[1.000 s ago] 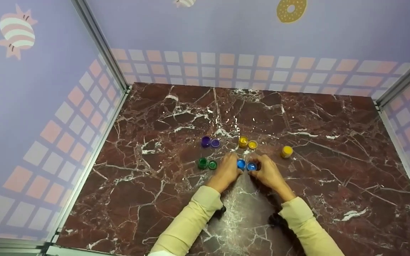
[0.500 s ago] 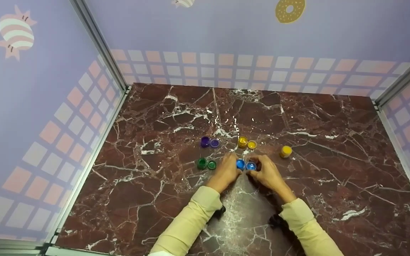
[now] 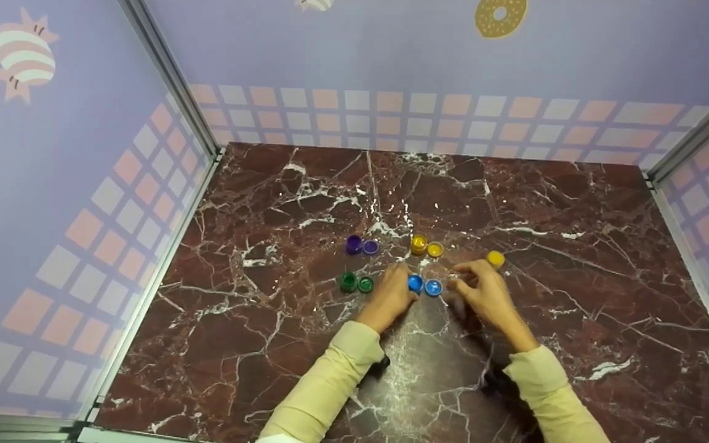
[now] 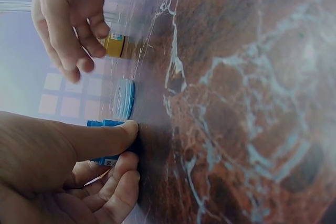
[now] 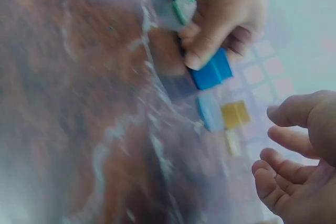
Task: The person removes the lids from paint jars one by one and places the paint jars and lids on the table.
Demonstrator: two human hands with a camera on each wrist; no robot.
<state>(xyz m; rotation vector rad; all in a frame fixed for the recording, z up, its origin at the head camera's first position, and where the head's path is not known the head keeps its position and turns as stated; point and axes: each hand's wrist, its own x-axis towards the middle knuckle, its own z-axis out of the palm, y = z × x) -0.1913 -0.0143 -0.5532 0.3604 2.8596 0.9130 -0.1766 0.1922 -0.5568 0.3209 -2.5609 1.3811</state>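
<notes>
My left hand (image 3: 393, 291) pinches a small blue paint pot (image 3: 415, 283) between thumb and fingers, and the pot stands on the table without its lid. Just right of the pot lies its blue lid (image 3: 433, 287), inner side up. My right hand (image 3: 484, 292) is off the lid, fingers parted and holding nothing. Beyond that hand, partly covered by it, is a yellow-topped pot (image 3: 495, 259). In the left wrist view the thumb presses the side of the blue pot (image 4: 107, 123), with the lid (image 4: 124, 99) close by.
An open green pot (image 3: 348, 282) with its lid (image 3: 365, 284) stands left of my left hand. Farther back are a purple pot (image 3: 353, 245) with its lid (image 3: 370, 247) and a yellow pot (image 3: 418, 244) with its lid (image 3: 435, 249). Patterned walls surround the marbled table (image 3: 256, 369).
My right hand has let go of the blue lid and moved right, toward the yellow-topped pot. My left hand keeps its hold on the blue pot.
</notes>
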